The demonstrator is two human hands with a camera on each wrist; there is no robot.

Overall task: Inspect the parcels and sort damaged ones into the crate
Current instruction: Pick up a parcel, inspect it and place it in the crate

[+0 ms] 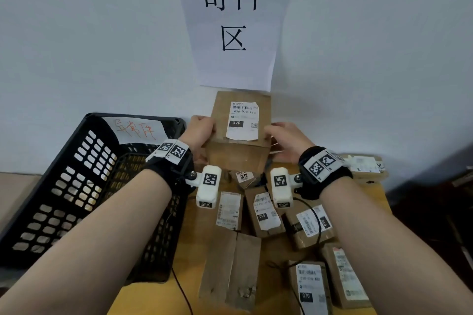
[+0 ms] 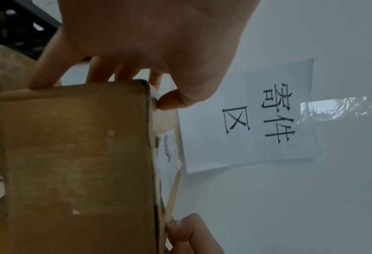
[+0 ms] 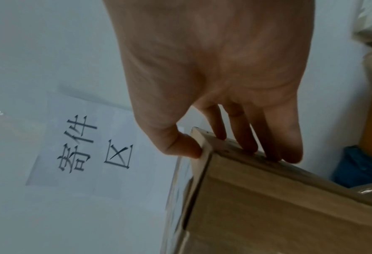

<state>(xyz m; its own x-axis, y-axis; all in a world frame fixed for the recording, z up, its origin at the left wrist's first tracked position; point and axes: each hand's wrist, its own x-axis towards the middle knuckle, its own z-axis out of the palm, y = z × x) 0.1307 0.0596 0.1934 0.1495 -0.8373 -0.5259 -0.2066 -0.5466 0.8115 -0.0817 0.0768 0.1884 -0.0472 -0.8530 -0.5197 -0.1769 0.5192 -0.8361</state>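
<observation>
A white paper sign (image 1: pixel 234 20) with black characters hangs on the pale wall (image 1: pixel 89 33) — above a wooden table (image 1: pixel 194 225).

the fine print on the white shipping label (image 1: pixel 242 120) of the held brown cardboard parcel (image 1: pixel 238 135) is too small to read. at 6 o'clock a plain brown cardboard box (image 1: pixel 230 268) and a labelled brown parcel (image 1: pixel 311 289) run off the head view's bottom edge. the black perforated plastic crate (image 1: pixel 76 186), at 9 o'clock, is partly hidden behind the left forearm.

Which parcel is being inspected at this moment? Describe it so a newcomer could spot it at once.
Start at the white paper sign on the wall; right below it is a brown cardboard parcel with a white "070" label. Unlike the parcels lying on the table, it is held up between the left hand and the right hand.
</observation>
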